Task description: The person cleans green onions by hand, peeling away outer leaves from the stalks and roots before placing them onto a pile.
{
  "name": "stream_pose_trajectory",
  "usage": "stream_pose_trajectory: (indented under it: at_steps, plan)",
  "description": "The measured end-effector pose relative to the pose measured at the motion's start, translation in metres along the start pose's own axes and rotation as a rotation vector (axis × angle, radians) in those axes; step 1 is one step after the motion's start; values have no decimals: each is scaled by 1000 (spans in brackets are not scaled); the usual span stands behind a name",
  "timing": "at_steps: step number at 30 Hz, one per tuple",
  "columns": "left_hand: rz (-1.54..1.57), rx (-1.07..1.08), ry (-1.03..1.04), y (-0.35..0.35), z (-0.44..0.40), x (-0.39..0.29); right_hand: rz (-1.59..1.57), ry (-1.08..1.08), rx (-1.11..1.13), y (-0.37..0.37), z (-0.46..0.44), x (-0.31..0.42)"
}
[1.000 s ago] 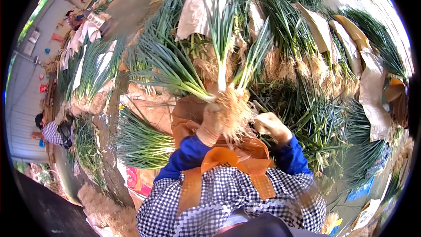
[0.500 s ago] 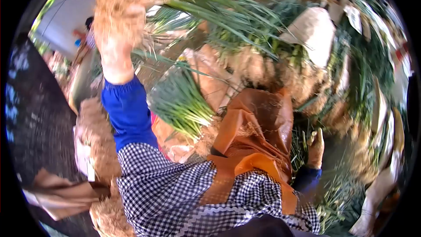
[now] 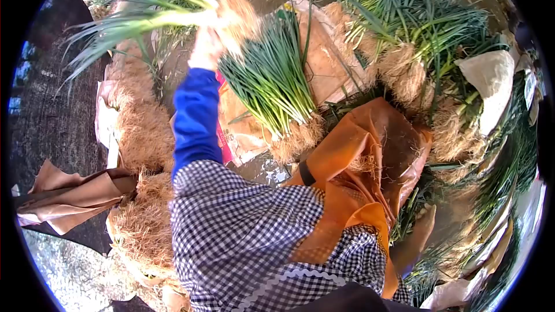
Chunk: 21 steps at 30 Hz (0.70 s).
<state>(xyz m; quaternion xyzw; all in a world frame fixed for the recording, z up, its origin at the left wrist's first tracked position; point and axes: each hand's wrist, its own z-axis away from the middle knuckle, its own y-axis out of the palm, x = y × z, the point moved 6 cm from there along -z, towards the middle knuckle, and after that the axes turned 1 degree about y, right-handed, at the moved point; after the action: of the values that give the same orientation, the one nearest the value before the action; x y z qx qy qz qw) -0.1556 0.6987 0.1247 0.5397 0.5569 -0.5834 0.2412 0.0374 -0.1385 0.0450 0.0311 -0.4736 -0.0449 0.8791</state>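
My left hand [image 3: 206, 48], in a blue sleeve, is closed around a bunch of green onions [image 3: 167, 18] held up at the upper left. Its leaves point left, and its pale, hairy roots blur to the right of my fingers. Just below and right of that hand, a larger pile of green onions [image 3: 272, 75] lies on flattened cardboard, roots toward me. Low on the right, beside the orange apron [image 3: 370, 156], my right hand [image 3: 423, 228] is smeared by motion. Its fingers cannot be made out, and nothing shows in it.
A long row of rooted bunches [image 3: 139, 121] runs down the left side, by a dark surface [image 3: 52, 110]. More green onions [image 3: 422, 23] are heaped at the upper right and along the right edge. Brown cloth [image 3: 81, 196] lies at the left, and a pale sack [image 3: 488, 84] at the right.
The bunch in my left hand has swung round, its leaves now pointing left instead of right. My right hand has moved lower. The view has turned, bringing the pile on the cardboard higher.
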Motion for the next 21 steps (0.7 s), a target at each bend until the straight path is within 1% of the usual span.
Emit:
stream_pose_trajectory:
  at_steps: [2,4,5,7,9,10,11,13,14,15,16,17,18,20,21]
  plan:
    - [-127,65,-189,10,63,89,83,34,-39,1,10,0]
    - [-231,152,-388,22,143,168,141,66,-79,-2,12,-7]
    - [-274,196,-480,26,186,196,188,85,-111,-9,14,-11]
    - [-340,281,-627,35,263,235,181,106,-116,-15,13,-21]
    - [-385,342,-715,42,315,254,282,150,-64,-8,20,-22]
    - [-408,363,-740,42,333,256,231,200,-45,-6,19,-27]
    - [-423,383,-761,44,342,259,232,196,-12,-5,20,-28]
    - [-464,417,-763,43,359,262,399,150,-10,-4,19,-24]
    - [-484,440,-758,46,361,264,428,81,-12,-4,10,-25]
    - [-500,456,-741,45,362,263,443,48,-123,-6,-4,-29]
    - [-507,481,-714,50,360,259,458,-1,22,-22,-34,-37]
    - [-513,513,-688,56,361,258,435,-157,-84,27,-18,-17]
    - [-506,551,-654,66,361,255,1005,-562,-49,54,-21,4]
    - [-469,638,-596,88,364,246,1378,-450,-26,48,-61,-10]
    - [-446,678,-579,98,368,242,1490,-514,-126,40,-74,-16]
